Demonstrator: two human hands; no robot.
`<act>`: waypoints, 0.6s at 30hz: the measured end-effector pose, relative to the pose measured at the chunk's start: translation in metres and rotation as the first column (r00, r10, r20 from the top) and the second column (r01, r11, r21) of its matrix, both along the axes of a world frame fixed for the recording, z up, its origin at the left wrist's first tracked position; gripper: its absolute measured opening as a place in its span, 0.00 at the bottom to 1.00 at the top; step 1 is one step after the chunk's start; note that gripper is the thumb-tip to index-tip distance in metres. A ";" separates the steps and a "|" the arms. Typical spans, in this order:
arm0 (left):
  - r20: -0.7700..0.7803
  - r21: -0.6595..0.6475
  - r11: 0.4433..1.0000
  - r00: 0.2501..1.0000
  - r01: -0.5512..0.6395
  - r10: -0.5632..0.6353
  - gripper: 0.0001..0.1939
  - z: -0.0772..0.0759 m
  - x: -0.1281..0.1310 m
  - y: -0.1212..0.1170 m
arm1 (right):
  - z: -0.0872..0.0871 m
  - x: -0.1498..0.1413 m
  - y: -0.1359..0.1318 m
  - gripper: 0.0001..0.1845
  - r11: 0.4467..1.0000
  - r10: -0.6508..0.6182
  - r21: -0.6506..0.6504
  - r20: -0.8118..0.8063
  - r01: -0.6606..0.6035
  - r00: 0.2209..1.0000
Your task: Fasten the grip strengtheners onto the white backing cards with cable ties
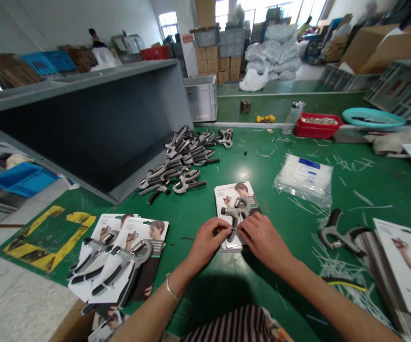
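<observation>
My left hand [208, 242] and my right hand [262, 240] meet over a printed backing card [226, 199] on the green bench. Between their fingertips, both pinch a thin white cable tie [233, 229]. It runs around a grey and black adjustable hand grip exerciser [235, 213] lying on the card. Left of my hands lie several carded exercisers [119, 256], and a heap of loose exercisers [180, 161] sits farther up. Another loose exerciser [337, 237] rests to my right. A clear bag of white cable ties [303, 178] lies ahead of my right hand.
A large grey bin [84, 128] stands at the left of the bench. A stack of printed cards [401, 266] lies at the right, with cut tie ends scattered nearby. A red tray [317, 126] and teal dish [372, 117] sit at the far edge.
</observation>
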State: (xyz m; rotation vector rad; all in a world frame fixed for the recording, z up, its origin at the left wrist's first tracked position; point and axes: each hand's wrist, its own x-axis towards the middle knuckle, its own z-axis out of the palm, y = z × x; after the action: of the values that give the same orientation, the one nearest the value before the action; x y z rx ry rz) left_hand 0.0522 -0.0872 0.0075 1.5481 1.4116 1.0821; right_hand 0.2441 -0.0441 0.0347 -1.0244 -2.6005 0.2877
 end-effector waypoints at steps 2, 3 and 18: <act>-0.102 0.059 0.997 0.994 0.045 -0.039 0.06 0.006 0.000 0.000 | -0.002 0.000 0.000 0.10 1.000 0.018 -0.010 -0.030 -0.018 0.999; -0.149 0.072 0.994 0.987 0.077 -0.066 0.07 0.010 -0.001 0.000 | -0.003 0.000 0.000 0.10 1.000 0.021 -0.021 -0.053 -0.022 0.998; -0.753 0.121 0.965 0.655 0.234 -0.064 0.14 0.043 0.010 -0.008 | -0.020 0.000 -0.006 0.11 0.997 -0.033 -0.071 -0.253 0.015 0.967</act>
State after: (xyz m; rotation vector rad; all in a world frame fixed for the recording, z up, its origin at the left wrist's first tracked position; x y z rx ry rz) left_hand 0.0626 -0.0949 0.0501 2.3961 1.6675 0.4822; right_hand 0.2439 -0.0498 0.0147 -0.9710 -2.3608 0.4729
